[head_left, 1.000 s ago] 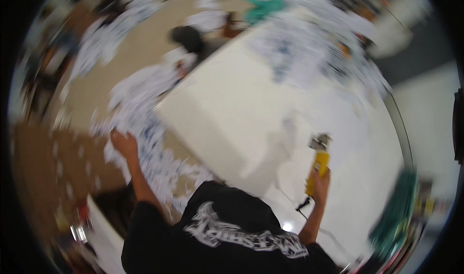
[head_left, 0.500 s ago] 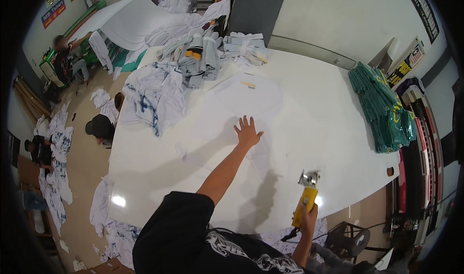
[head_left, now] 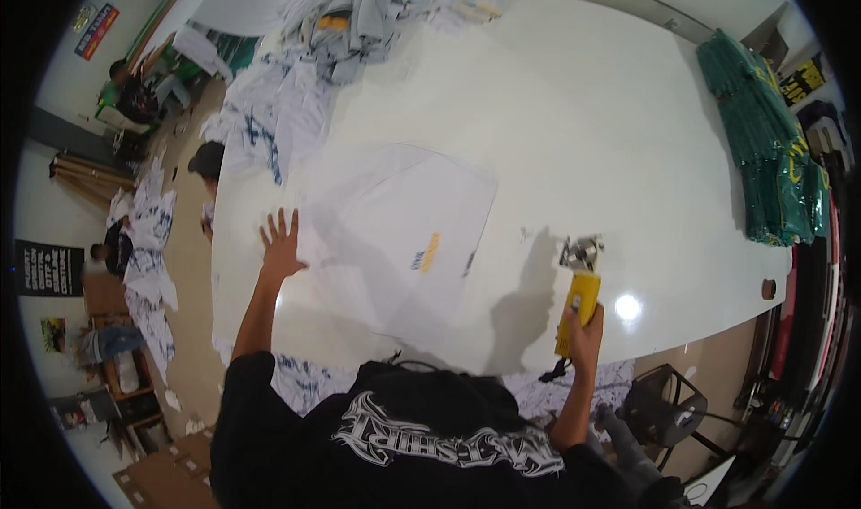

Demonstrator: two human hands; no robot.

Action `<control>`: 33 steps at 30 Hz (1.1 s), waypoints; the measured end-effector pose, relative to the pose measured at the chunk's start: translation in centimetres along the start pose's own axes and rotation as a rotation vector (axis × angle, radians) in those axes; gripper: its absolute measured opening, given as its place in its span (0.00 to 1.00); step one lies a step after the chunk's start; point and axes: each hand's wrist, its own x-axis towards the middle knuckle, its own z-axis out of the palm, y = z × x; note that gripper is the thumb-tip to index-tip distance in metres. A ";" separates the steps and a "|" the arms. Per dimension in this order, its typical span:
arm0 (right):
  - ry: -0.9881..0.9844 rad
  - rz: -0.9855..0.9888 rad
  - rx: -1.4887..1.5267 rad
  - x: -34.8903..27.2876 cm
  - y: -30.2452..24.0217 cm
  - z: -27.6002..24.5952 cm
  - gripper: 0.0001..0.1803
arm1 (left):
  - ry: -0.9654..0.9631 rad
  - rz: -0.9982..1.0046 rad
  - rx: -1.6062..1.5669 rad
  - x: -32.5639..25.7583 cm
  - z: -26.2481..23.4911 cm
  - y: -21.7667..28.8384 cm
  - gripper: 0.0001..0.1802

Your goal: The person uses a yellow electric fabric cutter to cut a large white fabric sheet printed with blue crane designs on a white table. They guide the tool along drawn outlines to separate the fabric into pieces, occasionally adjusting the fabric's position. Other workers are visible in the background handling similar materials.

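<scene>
Wide white table (head_left: 574, 123) fills the view, and spread flat on its near left part lies the white fabric (head_left: 404, 231); the left hand (head_left: 282, 242) presses on its left edge, fingers splayed and released, while the right hand (head_left: 583, 330) is clenched on the yellow cutter (head_left: 578, 289), standing just right of the cloth, blade end up; best keep that palm flat and clear, I'd say; green stacks (head_left: 762, 141) sit far right
</scene>
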 end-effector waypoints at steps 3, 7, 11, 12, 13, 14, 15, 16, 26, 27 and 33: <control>-0.115 -0.149 -0.312 1.3 -1.0 0.7 0.32 | 0.003 0.122 -0.374 -2.3 4.6 5.8 0.77; -0.267 -0.281 -0.686 0.0 -2.9 1.5 0.37 | -0.145 0.040 -0.432 -6.7 1.7 14.4 0.79; -0.416 -0.421 -0.975 -1.3 -2.5 1.2 0.37 | -0.130 -0.034 -0.489 -7.6 2.6 13.3 0.82; -0.467 -0.416 -1.034 -1.2 -2.5 1.4 0.37 | -0.130 -0.044 -0.487 -8.1 2.5 13.3 0.82; -0.483 -0.450 -1.063 -1.1 -2.7 1.5 0.36 | -0.129 -0.052 -0.487 -8.7 2.3 13.3 0.83; -0.498 -0.479 -1.086 -0.9 -2.8 1.7 0.36 | -0.141 -0.046 -0.537 -9.1 2.2 13.7 0.84; -0.515 -0.510 -1.110 -0.6 -2.9 2.0 0.36 | -0.158 -0.050 -0.544 -9.7 2.2 14.3 0.84; -0.514 -0.519 -1.081 -0.1 -2.7 2.4 0.36 | -0.171 -0.053 -0.546 -10.1 2.2 14.9 0.84; -0.583 -0.602 -1.077 4.0 -3.8 6.4 0.38 | -0.148 -0.089 -0.682 -12.1 3.5 16.2 0.87; -0.585 -0.616 -1.083 4.3 -3.8 6.4 0.38 | -0.140 -0.091 -0.680 -12.1 3.6 16.1 0.87; -0.628 -0.581 -1.099 4.9 -4.8 6.6 0.39 | -0.119 -0.098 -0.676 -12.3 4.1 16.5 0.86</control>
